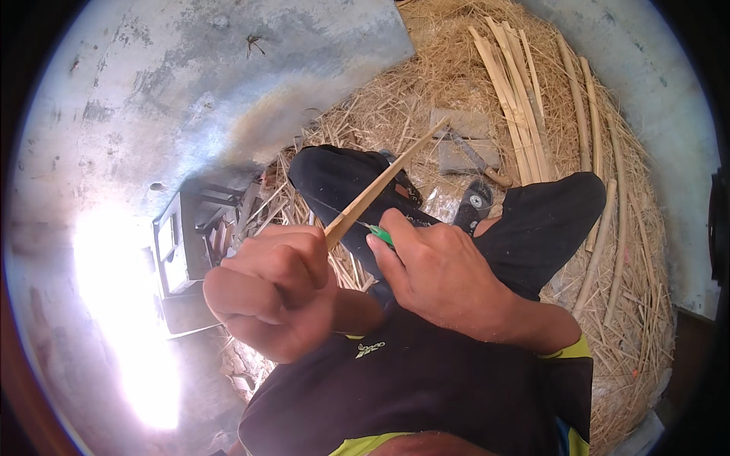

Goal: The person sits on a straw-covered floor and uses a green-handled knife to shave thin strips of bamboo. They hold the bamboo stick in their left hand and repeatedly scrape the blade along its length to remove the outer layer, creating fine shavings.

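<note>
My left hand (270, 292) is closed in a fist around the thick end of a long tapering bamboo strip (388, 178), which points up and away to the right. In my right hand (445, 277) is a small green-handled tool (380, 234) with a thin pointed tip. The tip lies beside the strip, a short way out from my left fist; I cannot tell whether it touches. Most of the green handle is hidden by my right fingers, so its exact kind does not show.
Split bamboo strips (511, 91) and round poles (597, 251) lie on the shavings (365, 106) to the right. A wooden-handled blade (479, 161) rests by flat blocks (464, 125) between my knees. A box-like frame (182, 243) stands left, near the wall (175, 99).
</note>
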The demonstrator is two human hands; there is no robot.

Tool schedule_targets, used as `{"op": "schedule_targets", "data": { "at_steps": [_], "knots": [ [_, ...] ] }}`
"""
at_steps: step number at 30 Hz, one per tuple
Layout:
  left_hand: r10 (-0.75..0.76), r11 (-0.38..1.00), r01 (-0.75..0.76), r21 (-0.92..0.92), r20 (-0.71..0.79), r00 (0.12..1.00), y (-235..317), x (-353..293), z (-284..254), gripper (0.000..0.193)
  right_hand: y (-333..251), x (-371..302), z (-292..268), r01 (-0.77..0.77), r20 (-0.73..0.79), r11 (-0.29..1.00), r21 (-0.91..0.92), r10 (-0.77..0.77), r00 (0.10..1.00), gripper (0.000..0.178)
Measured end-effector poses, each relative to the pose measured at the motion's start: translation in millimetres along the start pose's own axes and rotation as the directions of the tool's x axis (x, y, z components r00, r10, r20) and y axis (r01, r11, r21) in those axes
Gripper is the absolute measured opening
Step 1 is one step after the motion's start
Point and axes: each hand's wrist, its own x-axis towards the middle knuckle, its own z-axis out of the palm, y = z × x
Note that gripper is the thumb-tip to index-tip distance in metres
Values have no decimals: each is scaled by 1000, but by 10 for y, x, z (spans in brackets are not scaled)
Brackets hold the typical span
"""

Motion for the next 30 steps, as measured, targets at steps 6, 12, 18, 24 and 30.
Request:
{"op": "schedule_targets", "data": {
  "at_steps": [6, 12, 18, 24, 30],
  "knots": [
    [30, 998, -28, -50, 46, 998, -47, -25, 2, 27, -90, -28, 45, 2, -56, 970, -242, -16, 998, 19],
    [-10, 1000, 6, 25, 166, 986, 8, -4, -184, 27, -111, 146, 85, 62, -68, 946, -318, -88, 994, 17],
    [9, 997, -2, -73, 92, 996, 11, -12, -38, 33, 1625, -13, 244, -294, -214, 707, -643, 203, 955, 20],
    [19, 999, -22, 46, 62, 998, -53, -5, -32, 25, 305, 56, 3, -207, -80, 978, -30, 204, 976, 22],
    [16, 999, -20, 43, 105, 994, -65, -3, -2, 26, 60, 45, 92, 15, -72, 993, -113, -24, 997, 17]
  ]
}}
